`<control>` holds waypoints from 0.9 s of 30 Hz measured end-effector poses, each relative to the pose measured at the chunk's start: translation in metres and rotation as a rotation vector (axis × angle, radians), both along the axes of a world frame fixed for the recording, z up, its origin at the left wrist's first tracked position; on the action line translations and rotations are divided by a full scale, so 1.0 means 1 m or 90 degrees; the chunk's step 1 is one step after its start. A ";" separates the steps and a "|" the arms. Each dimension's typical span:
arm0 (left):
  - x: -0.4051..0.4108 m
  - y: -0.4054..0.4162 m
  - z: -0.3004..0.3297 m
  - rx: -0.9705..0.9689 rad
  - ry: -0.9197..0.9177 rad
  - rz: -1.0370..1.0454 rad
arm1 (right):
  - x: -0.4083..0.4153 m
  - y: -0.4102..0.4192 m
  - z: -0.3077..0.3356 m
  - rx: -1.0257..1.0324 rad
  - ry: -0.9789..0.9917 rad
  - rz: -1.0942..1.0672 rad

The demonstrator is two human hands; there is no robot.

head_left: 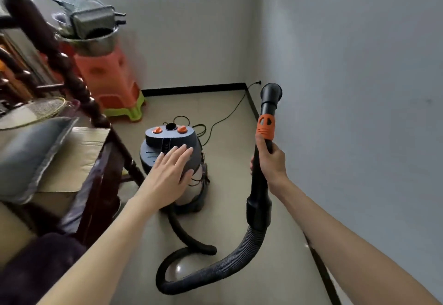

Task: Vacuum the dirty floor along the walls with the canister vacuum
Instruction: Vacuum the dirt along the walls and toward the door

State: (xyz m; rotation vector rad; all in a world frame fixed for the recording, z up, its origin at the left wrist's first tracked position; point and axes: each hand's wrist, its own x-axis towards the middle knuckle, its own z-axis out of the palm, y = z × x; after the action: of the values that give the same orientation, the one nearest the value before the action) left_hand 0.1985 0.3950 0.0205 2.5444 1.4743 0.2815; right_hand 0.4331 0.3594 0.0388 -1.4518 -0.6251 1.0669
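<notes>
Grey and black, with two orange knobs on its lid, the vacuum (171, 161) stands on the beige floor (230, 184) at the middle of the frame, near the corner where two pale walls meet. The left hand (169, 177) lies flat on the vacuum's lid, fingers straight and together. The right hand (271, 161), right of centre, is clamped round the black wand (262, 161), just below its orange collar; the wand stands nearly upright, its round nozzle (271, 91) raised off the floor in front of the right wall (359, 89). From the wand's lower end the ribbed hose (215, 273) curves down, loops across the floor at the lower middle and runs back to the vacuum's base. A thin black cord (230, 113) trails from behind the vacuum toward the corner. At the upper left, stacked orange and green stools (112, 81) carry metal bowls (96, 41). Dark wooden furniture (105, 173) fills the left edge, with a grey cushion (31, 156) and cardboard (79, 158) on it.
</notes>
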 end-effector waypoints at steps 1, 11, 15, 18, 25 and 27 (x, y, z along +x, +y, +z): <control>-0.006 0.009 -0.001 0.012 0.002 0.019 | -0.003 0.019 0.004 0.003 -0.004 0.025; -0.067 0.129 -0.064 -0.042 -0.014 0.113 | -0.057 0.165 -0.039 -0.042 -0.091 0.130; -0.089 0.200 -0.128 -0.118 0.020 0.098 | -0.075 0.213 -0.088 -0.111 -0.133 0.103; -0.100 0.252 -0.179 -0.166 0.065 0.075 | -0.090 0.252 -0.123 -0.158 -0.117 0.066; -0.099 0.323 -0.275 -0.269 0.087 0.134 | -0.116 0.297 -0.199 -0.240 -0.048 -0.030; -0.090 0.328 -0.293 -0.312 0.049 0.183 | -0.122 0.298 -0.214 -0.252 -0.027 -0.050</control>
State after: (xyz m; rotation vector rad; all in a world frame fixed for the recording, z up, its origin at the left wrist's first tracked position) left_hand 0.1082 0.7232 -0.2724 1.9811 1.6872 -0.1319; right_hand 0.3114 0.6573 -0.1755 -1.8289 -0.3942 1.1429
